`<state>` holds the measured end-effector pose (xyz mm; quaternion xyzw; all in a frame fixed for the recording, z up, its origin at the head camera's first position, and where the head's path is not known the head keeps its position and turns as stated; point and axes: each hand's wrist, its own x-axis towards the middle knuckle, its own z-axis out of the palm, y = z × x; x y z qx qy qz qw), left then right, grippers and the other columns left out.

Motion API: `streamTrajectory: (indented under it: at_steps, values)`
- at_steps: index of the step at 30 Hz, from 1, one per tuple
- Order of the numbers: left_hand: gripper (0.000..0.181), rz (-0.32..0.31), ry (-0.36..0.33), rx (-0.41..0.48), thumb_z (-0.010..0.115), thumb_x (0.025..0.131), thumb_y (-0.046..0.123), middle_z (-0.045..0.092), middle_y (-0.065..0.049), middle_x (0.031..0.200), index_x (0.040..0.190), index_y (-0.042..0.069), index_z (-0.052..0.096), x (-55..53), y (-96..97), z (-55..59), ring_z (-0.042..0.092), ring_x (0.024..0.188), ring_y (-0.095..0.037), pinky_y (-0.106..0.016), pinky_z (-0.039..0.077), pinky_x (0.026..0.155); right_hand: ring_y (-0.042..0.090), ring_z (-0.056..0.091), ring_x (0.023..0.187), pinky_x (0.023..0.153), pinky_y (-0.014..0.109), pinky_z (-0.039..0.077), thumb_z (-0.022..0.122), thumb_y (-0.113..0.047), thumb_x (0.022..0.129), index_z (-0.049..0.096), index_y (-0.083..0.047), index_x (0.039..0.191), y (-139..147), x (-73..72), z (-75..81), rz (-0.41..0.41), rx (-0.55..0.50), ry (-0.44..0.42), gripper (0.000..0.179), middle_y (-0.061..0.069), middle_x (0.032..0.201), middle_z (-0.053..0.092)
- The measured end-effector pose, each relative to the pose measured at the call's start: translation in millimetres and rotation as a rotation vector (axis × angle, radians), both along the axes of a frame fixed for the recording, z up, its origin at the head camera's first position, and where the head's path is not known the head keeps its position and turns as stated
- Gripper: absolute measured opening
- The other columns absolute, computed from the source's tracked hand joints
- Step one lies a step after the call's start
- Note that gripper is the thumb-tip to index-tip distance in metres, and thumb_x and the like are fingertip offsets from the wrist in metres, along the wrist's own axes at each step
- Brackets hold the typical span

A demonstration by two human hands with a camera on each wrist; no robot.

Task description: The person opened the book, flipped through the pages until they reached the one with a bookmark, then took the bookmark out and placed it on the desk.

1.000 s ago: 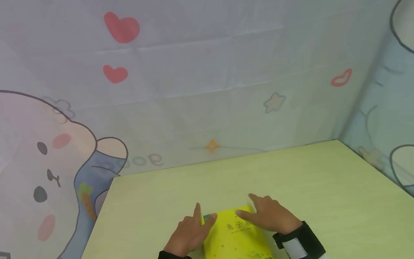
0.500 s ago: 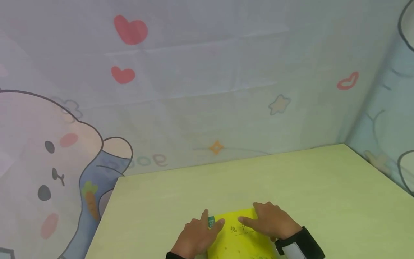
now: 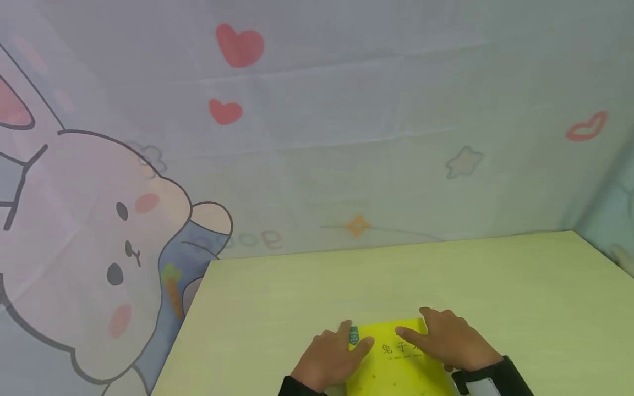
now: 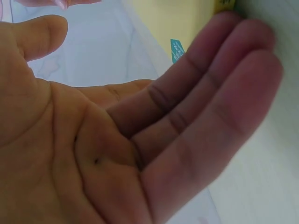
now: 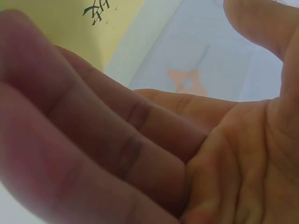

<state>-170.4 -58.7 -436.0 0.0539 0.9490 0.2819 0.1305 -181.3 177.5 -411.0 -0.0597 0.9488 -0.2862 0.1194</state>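
Note:
A yellow book (image 3: 386,371) with dark Chinese characters and a small green label at its top left corner lies on the table; its lower part runs out of the head view. My left hand (image 3: 329,357) is at the book's left side, index finger extended and thumb over the cover. At the right side is my right hand (image 3: 455,341), its thumb also above the cover. In both wrist views the fingers are gently bent and the thumbs stand apart from them. The left fingertips reach the book's edge (image 4: 224,6); the right fingers partly hide the book (image 5: 56,32).
The pale yellow-green table (image 3: 277,297) extends beyond the book to a cloth backdrop (image 3: 322,165) with hearts and a star. A printed rabbit (image 3: 94,231) covers the backdrop's left part. Black bands are on both wrists.
The head view has turned left, so everything sits farther right. The right hand has come down against the book's right side. The book stays between both hands.

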Motion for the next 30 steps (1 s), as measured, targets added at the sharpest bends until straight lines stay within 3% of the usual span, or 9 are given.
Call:
streamTrajectory:
  at_steps: [7,11,15,18,22,27,30]
  values:
    - [0.078,-0.032,0.011,0.015,0.052,0.096,0.064,0.065,-0.025,0.122,0.145,0.003,0.050,1.0,1.4,-2.2,0.059,0.117,-0.045,-0.062,0.047,0.092,0.021,0.058,0.047,0.058,0.040,0.053,0.062,-0.061,0.092,0.047,0.016,0.138,7,1.4,5.9,0.000,0.041,0.030,0.091,0.012,0.088,0.067]
    - [0.077,-0.055,0.014,0.043,0.052,0.097,0.062,0.065,-0.024,0.121,0.146,0.003,0.049,0.7,-2.3,0.2,0.061,0.114,-0.043,-0.062,0.048,0.090,0.021,0.057,0.049,0.056,0.039,0.051,0.060,-0.062,0.093,0.047,0.014,0.140,10,3.3,10.8,-0.010,0.039,0.031,0.090,0.006,0.072,0.060]
    - [0.075,-0.075,0.015,0.074,0.051,0.097,0.062,0.067,-0.021,0.116,0.146,0.006,0.050,-1.1,-2.0,3.5,0.063,0.108,-0.039,-0.060,0.049,0.087,0.022,0.057,0.048,0.051,0.036,0.048,0.060,-0.061,0.093,0.044,0.011,0.144,17,7.1,18.1,-0.040,0.008,0.006,0.090,0.005,0.067,0.057]
    - [0.074,-0.084,0.006,0.086,0.051,0.097,0.062,0.069,-0.017,0.106,0.146,0.006,0.050,-2.3,-1.7,4.3,0.064,0.094,-0.033,-0.056,0.050,0.082,0.022,0.057,0.050,0.050,0.035,0.048,0.060,-0.060,0.094,0.042,0.011,0.145,19,8.8,24.1,-0.048,-0.014,-0.008,0.089,0.005,0.068,0.057]
    - [0.074,-0.089,0.003,0.085,0.053,0.097,0.061,0.069,-0.018,0.106,0.145,0.005,0.050,-1.8,-1.6,4.2,0.063,0.089,-0.031,-0.055,0.050,0.080,0.022,0.057,0.049,0.050,0.035,0.047,0.060,-0.060,0.094,0.043,0.012,0.144,20,9.6,27.4,-0.042,-0.031,0.004,0.089,0.006,0.062,0.056]
    - [0.075,-0.105,0.025,0.063,0.052,0.097,0.062,0.068,-0.021,0.113,0.145,0.004,0.051,1.4,-4.2,8.1,0.065,0.096,-0.033,-0.056,0.050,0.085,0.022,0.058,0.049,0.050,0.035,0.047,0.060,-0.060,0.094,0.044,0.011,0.143,21,10.4,28.8,-0.030,-0.044,0.016,0.088,0.005,0.057,0.054]
    - [0.074,-0.125,0.049,0.067,0.049,0.098,0.062,0.070,-0.015,0.108,0.146,0.005,0.050,2.6,-6.1,15.5,0.067,0.097,-0.033,-0.055,0.050,0.085,0.022,0.058,0.048,0.049,0.036,0.047,0.060,-0.058,0.095,0.044,0.012,0.143,24,11.2,32.5,-0.010,-0.064,0.025,0.087,0.005,0.054,0.052]
